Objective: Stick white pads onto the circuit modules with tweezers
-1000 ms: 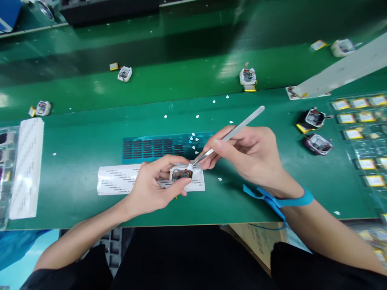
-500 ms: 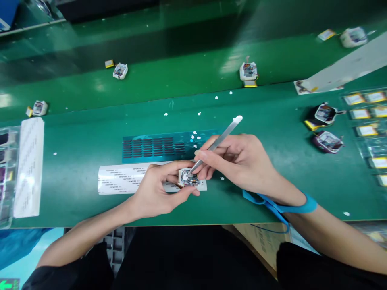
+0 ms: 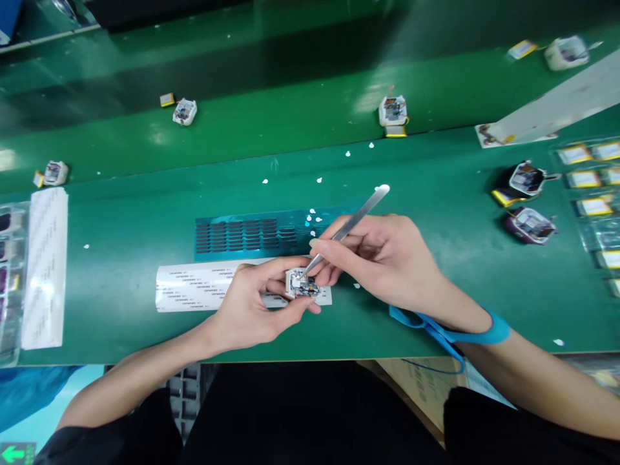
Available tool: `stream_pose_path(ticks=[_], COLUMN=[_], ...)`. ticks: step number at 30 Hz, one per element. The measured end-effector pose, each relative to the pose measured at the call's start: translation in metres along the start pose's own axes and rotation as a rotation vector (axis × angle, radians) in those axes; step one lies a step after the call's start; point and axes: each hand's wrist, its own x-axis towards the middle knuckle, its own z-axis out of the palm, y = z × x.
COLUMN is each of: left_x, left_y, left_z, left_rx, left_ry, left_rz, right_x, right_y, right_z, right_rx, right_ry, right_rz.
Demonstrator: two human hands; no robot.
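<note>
My left hand (image 3: 254, 309) is closed round a small white square device (image 3: 300, 285) with its circuit board showing, held just above a white paper strip (image 3: 194, 286) on the green bench. My right hand (image 3: 387, 258) pinches metal tweezers (image 3: 349, 225); their tips rest inside the open device. A blue strap (image 3: 484, 329) circles my right wrist. Behind the hands lies a teal sheet (image 3: 247, 234) with rows of small dark pads.
Two dark open devices (image 3: 526, 200) lie at the right beside trays of yellow-labelled cells (image 3: 593, 194). White devices (image 3: 393, 111) ride the green belt behind. A long white strip (image 3: 44, 265) and a clear tray (image 3: 7, 278) lie at the left. Small white bits (image 3: 317, 181) dot the bench.
The tweezers have swung down from the device's corner into its open top. My left hand has turned the device slightly and shifted it right. The devices on the belt have drifted left.
</note>
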Motion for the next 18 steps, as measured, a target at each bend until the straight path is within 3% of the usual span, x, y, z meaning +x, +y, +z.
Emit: stream_pose_path(ticks=[18], left_x=[0.0004], left_y=[-0.0011], left_z=[0.0036], left_rx=[-0.031], left_ry=[0.052], left_rz=[0.014], right_x=[0.0013], right_y=[0.0006], right_z=[0.0025], right_rx=[0.086], right_ry=[0.015], right_rz=[0.111])
